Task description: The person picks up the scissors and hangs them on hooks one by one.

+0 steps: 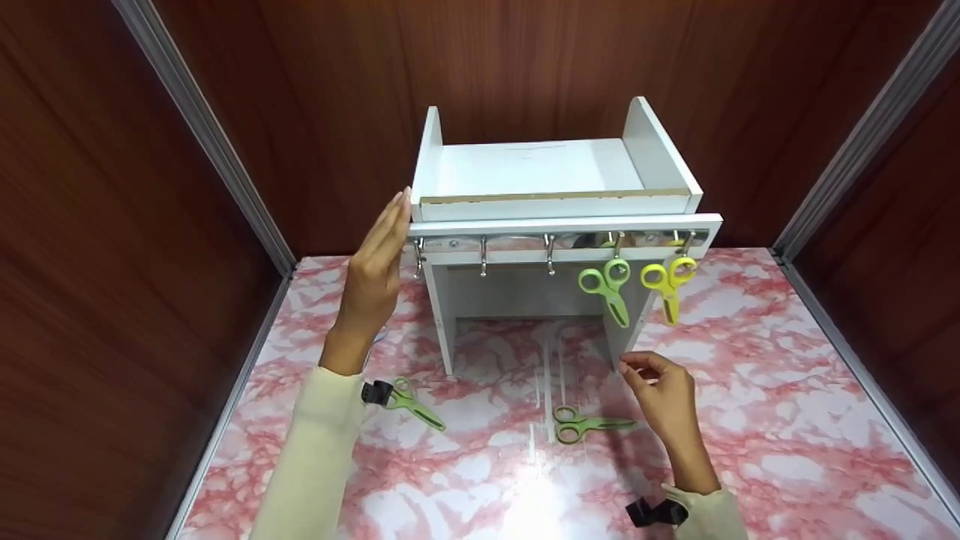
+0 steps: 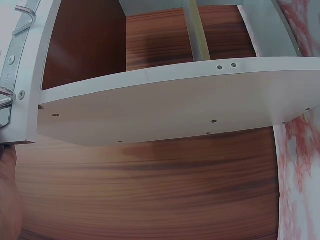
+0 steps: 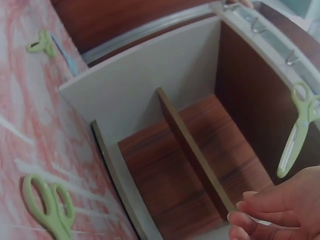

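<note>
A white shelf unit (image 1: 555, 204) stands on the table, with a hook rail (image 1: 517, 244) along its front. Green scissors (image 1: 606, 289) and yellow scissors (image 1: 670, 286) hang from the two rightmost hooks. My left hand (image 1: 371, 270) rests, fingers straight, against the left end of the rail. In front of the unit's right leg is my right hand (image 1: 664, 394), fingers loosely bent, with nothing visible in it. Another pair of green scissors (image 1: 589, 425) lies on the table left of that hand. More green scissors (image 1: 416, 405) lie beside my left wrist.
A light blue item (image 1: 381, 334) on the table is mostly hidden behind my left wrist. Wood-grain panels (image 1: 525, 67) enclose the back and sides of the red-and-white marbled table (image 1: 795, 420). Inside the unit, a crossbar (image 3: 192, 150) runs between its side panels.
</note>
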Available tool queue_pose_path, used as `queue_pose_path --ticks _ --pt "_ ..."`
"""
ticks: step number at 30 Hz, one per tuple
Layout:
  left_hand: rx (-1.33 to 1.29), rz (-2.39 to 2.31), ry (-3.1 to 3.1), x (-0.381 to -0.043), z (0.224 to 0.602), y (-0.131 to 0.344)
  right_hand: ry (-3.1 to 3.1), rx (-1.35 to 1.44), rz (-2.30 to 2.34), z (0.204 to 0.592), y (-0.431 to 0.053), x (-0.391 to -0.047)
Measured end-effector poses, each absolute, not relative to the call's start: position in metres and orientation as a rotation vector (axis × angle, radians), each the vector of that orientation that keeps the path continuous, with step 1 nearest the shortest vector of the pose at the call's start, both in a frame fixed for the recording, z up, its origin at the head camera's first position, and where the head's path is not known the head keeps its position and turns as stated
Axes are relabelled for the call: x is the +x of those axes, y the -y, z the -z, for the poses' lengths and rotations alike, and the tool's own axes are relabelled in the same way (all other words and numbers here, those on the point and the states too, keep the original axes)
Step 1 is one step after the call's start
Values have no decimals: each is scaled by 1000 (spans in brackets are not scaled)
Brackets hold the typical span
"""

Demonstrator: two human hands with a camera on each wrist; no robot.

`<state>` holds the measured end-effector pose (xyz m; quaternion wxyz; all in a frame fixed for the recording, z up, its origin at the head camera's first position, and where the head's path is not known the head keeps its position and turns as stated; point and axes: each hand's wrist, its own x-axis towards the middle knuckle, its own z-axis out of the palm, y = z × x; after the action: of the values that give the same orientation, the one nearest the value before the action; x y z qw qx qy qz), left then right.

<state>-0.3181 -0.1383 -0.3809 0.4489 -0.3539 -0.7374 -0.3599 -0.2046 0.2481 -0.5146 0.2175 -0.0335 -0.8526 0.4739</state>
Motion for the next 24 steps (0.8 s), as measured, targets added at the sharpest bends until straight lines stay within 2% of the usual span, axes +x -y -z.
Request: queue_pose_path --ticks 24 --pt "-875 898 1820 -318 381 137 2561 -50 -1188 557 -261 -203"
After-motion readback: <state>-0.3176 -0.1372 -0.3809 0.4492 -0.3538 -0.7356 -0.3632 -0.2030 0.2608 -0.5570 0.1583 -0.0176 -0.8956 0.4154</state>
